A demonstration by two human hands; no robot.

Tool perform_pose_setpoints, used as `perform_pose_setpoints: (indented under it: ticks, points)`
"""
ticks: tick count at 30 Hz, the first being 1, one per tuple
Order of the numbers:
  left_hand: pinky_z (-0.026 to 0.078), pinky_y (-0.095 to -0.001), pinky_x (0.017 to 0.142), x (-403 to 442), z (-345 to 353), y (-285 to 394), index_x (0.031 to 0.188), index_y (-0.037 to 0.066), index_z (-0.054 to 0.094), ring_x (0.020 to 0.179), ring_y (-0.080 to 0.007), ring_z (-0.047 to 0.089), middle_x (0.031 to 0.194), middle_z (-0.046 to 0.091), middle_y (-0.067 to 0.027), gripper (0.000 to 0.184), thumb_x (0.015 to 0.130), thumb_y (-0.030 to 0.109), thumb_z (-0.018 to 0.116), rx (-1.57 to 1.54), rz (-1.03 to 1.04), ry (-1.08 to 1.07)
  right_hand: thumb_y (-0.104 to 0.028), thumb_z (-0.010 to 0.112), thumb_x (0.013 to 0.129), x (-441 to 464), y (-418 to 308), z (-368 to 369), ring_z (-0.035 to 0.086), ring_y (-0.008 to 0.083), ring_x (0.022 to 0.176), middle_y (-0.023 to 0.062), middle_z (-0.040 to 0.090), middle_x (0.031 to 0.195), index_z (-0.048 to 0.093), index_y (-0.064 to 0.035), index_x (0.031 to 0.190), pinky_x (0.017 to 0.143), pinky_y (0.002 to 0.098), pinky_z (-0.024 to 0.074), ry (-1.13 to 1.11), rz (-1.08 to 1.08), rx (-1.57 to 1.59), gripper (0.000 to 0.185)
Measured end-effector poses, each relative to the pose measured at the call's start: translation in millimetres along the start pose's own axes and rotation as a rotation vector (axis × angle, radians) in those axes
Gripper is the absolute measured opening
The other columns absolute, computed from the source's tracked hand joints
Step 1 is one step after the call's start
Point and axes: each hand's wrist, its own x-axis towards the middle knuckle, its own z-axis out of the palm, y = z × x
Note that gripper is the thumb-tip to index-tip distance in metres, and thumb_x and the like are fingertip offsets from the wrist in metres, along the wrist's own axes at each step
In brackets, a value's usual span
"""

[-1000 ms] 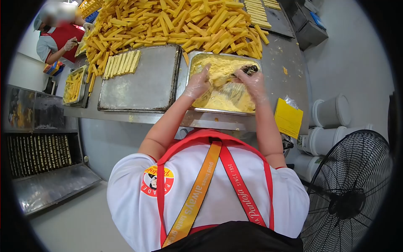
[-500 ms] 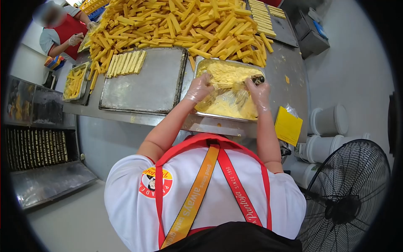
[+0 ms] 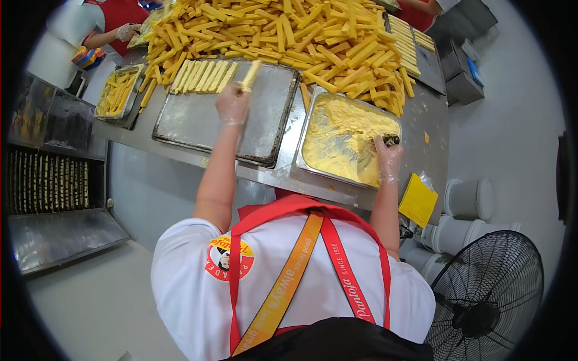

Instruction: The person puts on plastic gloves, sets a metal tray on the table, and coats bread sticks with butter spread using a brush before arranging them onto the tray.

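My left hand [image 3: 233, 107], in a clear glove, is closed on the near end of a coated stick [image 3: 251, 76]. The stick points away from me over the tray [image 3: 192, 129], just right of the row [image 3: 201, 76] of pale coated sticks at its far side. It is a little blurred, and I cannot tell whether it touches the metal.

My right hand [image 3: 387, 157], gloved too, has its fingers curled shut around the dark handle [image 3: 391, 139] of a tool at the right side of the pan [image 3: 304, 157]. Its working end is hard to make out (my fingers and the cream hide it). The cream [image 3: 343, 120] lies thick and rough at the far side of the pan — thinner and smeared nearer me.

Pan and tray sit side by side on the metal table [image 3: 430, 120], the pan to the right. Beyond them is a big heap [image 3: 271, 36] of bare yellow sticks, a few of them spilling down its sides. Past the heap's right side, another tray [image 3: 428, 69] bears more coated sticks; to the left of my tray is a smaller pan [image 3: 133, 96] with yellow sticks in it.

At the far left, a co-worker's gloved hand [image 3: 127, 32] is beside the heap — and another person [image 3: 415, 15] in red stands at the far right. A yellow sheet [image 3: 418, 200] is at the table's near right edge.
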Motion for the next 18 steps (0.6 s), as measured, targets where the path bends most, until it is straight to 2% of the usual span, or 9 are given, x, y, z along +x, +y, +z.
perform_pose_setpoints:
  ticks: [2, 5, 7, 10, 11, 13, 16, 17, 18]
  points:
    - [0.053, -0.0439, 0.071, 26.8, 12.9, -41.2, 0.088, 0.009, 0.070, 0.076, -0.0332, 0.067, 0.079, 0.069, -0.0156, 0.020, 0.072, 0.021, 0.070, 0.194, 0.038, 0.037, -0.018, 0.072, 0.079, 0.9, -4.7, 4.5, 0.063, 0.0176, 0.065, 0.0100, 0.068, 0.074, 0.066, 0.0034, 0.087, 0.063, 0.0337, 0.0499, -0.003, 0.009, -0.046, 0.024]
    - [0.052, -0.0475, 0.073, 41.5, 26.6, -68.1, 0.080, 0.006, 0.068, 0.077, -0.0381, 0.065, 0.076, 0.067, -0.0178, 0.016, 0.070, 0.019, 0.069, 0.248, 0.045, 0.009, -0.016, 0.072, 0.079, 1.2, -8.3, 9.7, 0.063, 0.0206, 0.063, 0.0119, 0.066, 0.072, 0.064, 0.0012, 0.086, 0.063, 0.0356, 0.0496, -0.001, -0.062, -0.177, 0.020]
    - [0.053, -0.0467, 0.075, 45.7, 40.9, -92.3, 0.087, 0.004, 0.066, 0.082, -0.0372, 0.065, 0.086, 0.067, -0.0199, 0.022, 0.071, 0.019, 0.070, 0.300, 0.051, -0.051, -0.014, 0.071, 0.080, -7.9, -15.6, 12.0, 0.063, 0.0219, 0.064, 0.0133, 0.065, 0.072, 0.063, -0.0004, 0.083, 0.064, 0.0366, 0.0493, -0.018, -0.136, -0.281, 0.016]
    - [0.052, -0.0462, 0.080, 41.0, 43.1, -81.0, 0.103, 0.003, 0.060, 0.093, -0.0355, 0.064, 0.104, 0.064, -0.0225, 0.037, 0.072, 0.019, 0.072, 0.246, 0.041, -0.073, -0.012, 0.071, 0.080, -42.5, -34.4, 35.4, 0.062, 0.0205, 0.068, 0.0143, 0.063, 0.074, 0.062, -0.0018, 0.080, 0.063, 0.0358, 0.0477, -0.112, -0.589, -0.468, 0.014]
    - [0.052, -0.0461, 0.082, 37.6, 33.2, -64.5, 0.109, 0.003, 0.058, 0.097, -0.0348, 0.063, 0.110, 0.063, -0.0232, 0.043, 0.072, 0.019, 0.073, 0.208, 0.034, -0.064, -0.013, 0.071, 0.081, -55.3, -46.3, 39.4, 0.062, 0.0185, 0.073, 0.0136, 0.062, 0.077, 0.064, -0.0028, 0.082, 0.065, 0.0331, 0.0473, -0.232, -0.647, -0.417, 0.013]
    - [0.051, -0.0454, 0.086, 20.1, 16.0, -16.0, 0.119, 0.004, 0.052, 0.104, -0.0348, 0.061, 0.119, 0.059, -0.0213, 0.052, 0.073, 0.018, 0.073, 0.100, 0.201, -0.037, -0.015, 0.071, 0.081, -66.8, -58.6, 40.0, 0.061, 0.0172, 0.069, 0.0111, 0.061, 0.072, 0.064, -0.0029, 0.083, 0.063, 0.0318, 0.0470, -0.486, -0.377, -0.250, 0.014]
    - [0.048, -0.0449, 0.093, 13.4, 25.3, 54.7, 0.127, 0.007, 0.051, 0.110, -0.0373, 0.057, 0.121, 0.061, -0.0169, 0.054, 0.077, 0.015, 0.070, -0.147, 0.461, -0.146, -0.017, 0.074, 0.082, -21.8, -41.5, 20.0, 0.061, 0.0150, 0.066, 0.0108, 0.065, 0.072, 0.064, 0.0005, 0.088, 0.064, 0.0313, 0.0493, -0.384, 0.054, -0.108, 0.021]
    - [0.048, -0.0443, 0.094, 21.0, 50.1, 64.0, 0.127, 0.009, 0.053, 0.111, -0.0364, 0.057, 0.121, 0.061, -0.0151, 0.052, 0.078, 0.014, 0.068, -0.208, 0.390, -0.387, -0.018, 0.073, 0.082, -5.2, -27.7, 12.5, 0.061, 0.0158, 0.063, 0.0102, 0.064, 0.069, 0.065, -0.0002, 0.089, 0.063, 0.0315, 0.0491, -0.198, 0.034, -0.094, 0.021]
    - [0.048, -0.0438, 0.095, 29.3, 72.2, 71.9, 0.127, 0.011, 0.054, 0.112, -0.0352, 0.056, 0.121, 0.061, -0.0141, 0.050, 0.079, 0.014, 0.067, -0.167, 0.409, -0.513, -0.018, 0.074, 0.081, 4.7, -31.3, 5.8, 0.061, 0.0161, 0.065, 0.0099, 0.065, 0.071, 0.065, -0.0008, 0.090, 0.063, 0.0318, 0.0491, -0.104, -0.079, -0.306, 0.021]
